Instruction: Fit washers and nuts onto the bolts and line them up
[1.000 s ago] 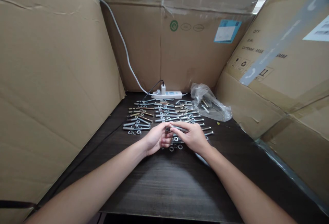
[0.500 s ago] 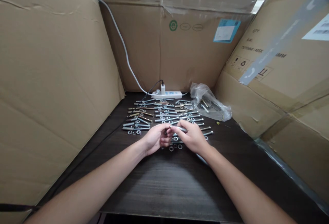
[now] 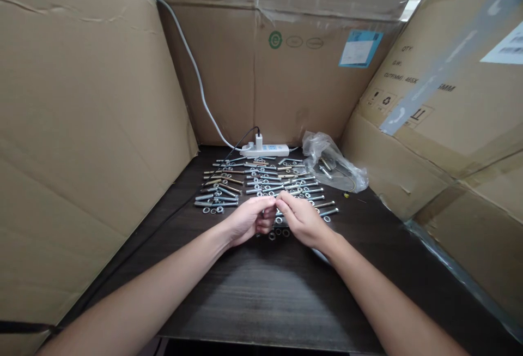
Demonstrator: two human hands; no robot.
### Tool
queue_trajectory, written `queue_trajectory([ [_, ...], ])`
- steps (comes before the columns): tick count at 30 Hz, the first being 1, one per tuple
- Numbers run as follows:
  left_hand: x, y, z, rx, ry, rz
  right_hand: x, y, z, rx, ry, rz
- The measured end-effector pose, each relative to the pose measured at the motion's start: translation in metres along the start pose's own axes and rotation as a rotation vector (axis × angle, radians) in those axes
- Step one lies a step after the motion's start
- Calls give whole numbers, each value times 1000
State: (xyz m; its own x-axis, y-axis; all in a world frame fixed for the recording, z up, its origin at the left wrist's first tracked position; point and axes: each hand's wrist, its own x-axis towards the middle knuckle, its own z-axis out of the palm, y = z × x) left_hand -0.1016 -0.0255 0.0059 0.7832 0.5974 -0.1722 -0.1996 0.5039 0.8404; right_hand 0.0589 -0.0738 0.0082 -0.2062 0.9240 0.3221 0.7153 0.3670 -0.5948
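Dimmish, soft lt., pale sheen on tabletop (image 3: 257,299) nr. frt., wide-angle distort. @ edges, fine detail blurry

Right carton (image 3: 449,132) reads "QTY:", "G.W:", "465X"; back carton (image 3: 286,80) bears "e".

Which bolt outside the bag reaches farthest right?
The silver bolt beside the right hand, with a washer just below it; its end sticks out past all others.

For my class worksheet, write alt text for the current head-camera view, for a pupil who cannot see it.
A person's left hand and right hand meet over rows of metal bolts and washers on a dark table; anything they hold is hidden. A white power strip and a clear plastic bag lie farther back, with cardboard panels on three sides.
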Motion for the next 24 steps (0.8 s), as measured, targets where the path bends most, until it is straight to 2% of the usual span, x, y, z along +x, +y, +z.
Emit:
queue_trajectory([
  [3,1,-2,0,29,3,-39,0,-3,0,-31,-11,-9],
  [8,-1,4,-1,162,72,-79,0,-8,-1,-121,4,-50],
  [12,-5,9,-1,261,23,-79,-2,-13,-1,-212,25,-19],
  [20,-8,12,0,251,-12,-178,-2,-22,0,-372,11,14],
  [22,-8,16,0,338,9,-178,-2,-24,1,-438,-5,56],
  [24,-10,21,-1,490,82,-160,-2,-25,1,-473,-8,87],
])
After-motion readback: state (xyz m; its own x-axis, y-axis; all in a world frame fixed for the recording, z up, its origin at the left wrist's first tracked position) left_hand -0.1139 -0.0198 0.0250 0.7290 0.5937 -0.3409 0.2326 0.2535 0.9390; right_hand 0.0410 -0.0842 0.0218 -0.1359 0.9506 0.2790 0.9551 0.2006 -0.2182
